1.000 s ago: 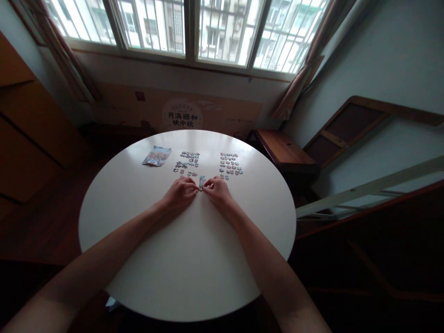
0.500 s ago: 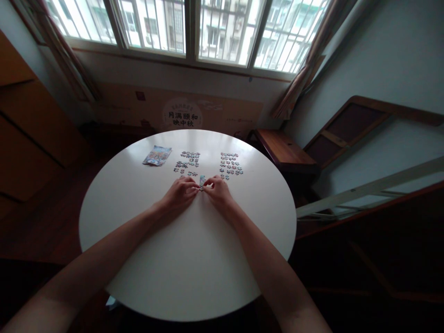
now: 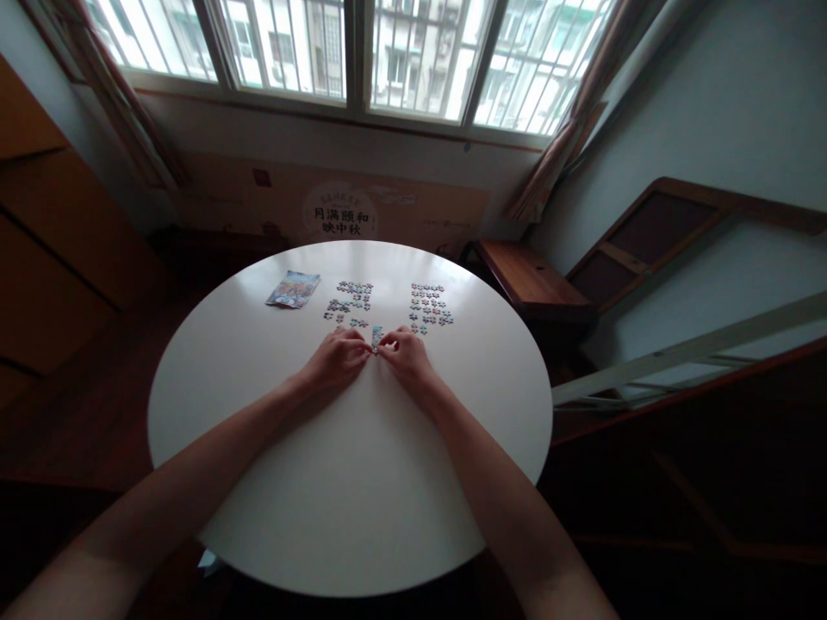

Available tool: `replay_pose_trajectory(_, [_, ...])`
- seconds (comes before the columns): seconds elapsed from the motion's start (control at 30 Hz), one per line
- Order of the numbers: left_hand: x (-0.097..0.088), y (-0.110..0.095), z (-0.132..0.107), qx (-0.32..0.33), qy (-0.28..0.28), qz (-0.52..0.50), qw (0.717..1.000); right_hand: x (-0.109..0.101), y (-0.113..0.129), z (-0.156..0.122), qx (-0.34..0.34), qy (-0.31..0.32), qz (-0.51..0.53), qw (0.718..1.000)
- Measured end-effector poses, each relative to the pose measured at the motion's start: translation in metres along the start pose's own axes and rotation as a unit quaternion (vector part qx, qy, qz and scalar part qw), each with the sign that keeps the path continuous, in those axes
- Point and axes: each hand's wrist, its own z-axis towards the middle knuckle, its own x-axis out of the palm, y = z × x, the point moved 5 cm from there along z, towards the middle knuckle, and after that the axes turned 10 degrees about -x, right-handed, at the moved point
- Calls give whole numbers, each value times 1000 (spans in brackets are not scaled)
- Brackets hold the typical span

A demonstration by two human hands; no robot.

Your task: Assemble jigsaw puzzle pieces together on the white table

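Observation:
Both hands meet at the lower end of a narrow joined strip of jigsaw puzzle lying on the white round table. My left hand is closed, its thumb and finger pinching at the left side of a small jigsaw piece. From the right, my right hand pinches at the same spot with curled fingers. The fingertips partly cover the piece, so how it joins the strip cannot be made out. Loose jigsaw pieces lie beyond my left hand, and another group of pieces beyond my right.
A colourful printed packet or sheet lies at the table's far left. A wooden bench stands past the far right edge. Behind the table, a printed board leans below the barred windows.
Almost nothing differs. Both hands stay at the strip's lower end, with only a very slight shift of the fingertips.

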Motion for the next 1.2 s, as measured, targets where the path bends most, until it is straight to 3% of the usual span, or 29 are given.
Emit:
replay_pose_trajectory(0.1, [-4, 2, 1, -27, -15, 6, 1000, -5, -4, 2, 6, -31, 2, 999])
replay_pose_trajectory(0.17, [-6, 7, 1, -79, -13, 20, 997, -7, -6, 3, 16, -43, -10, 999])
replay_pose_trajectory(0.3, [-7, 13, -1, -156, 9, 52, 986, -6, -6, -1, 43, -23, -38, 998])
replay_pose_trajectory(0.53, [-5, 10, -1, -139, 42, 82, 986, -2, 0, -6, 34, 0, -74, 997])
replay_pose_trajectory(0.67, [-5, 10, -1, -141, 45, 80, 986, -3, 1, -5, 21, -17, -65, 998])
replay_pose_trajectory(0.93, [-5, 12, -1, -135, 39, 83, 987, 1, 12, -4, -76, 7, -68, 995])
replay_pose_trajectory(1.2, [-5, 11, -1, -136, 39, 76, 987, 2, 13, -5, -75, 25, -105, 991])
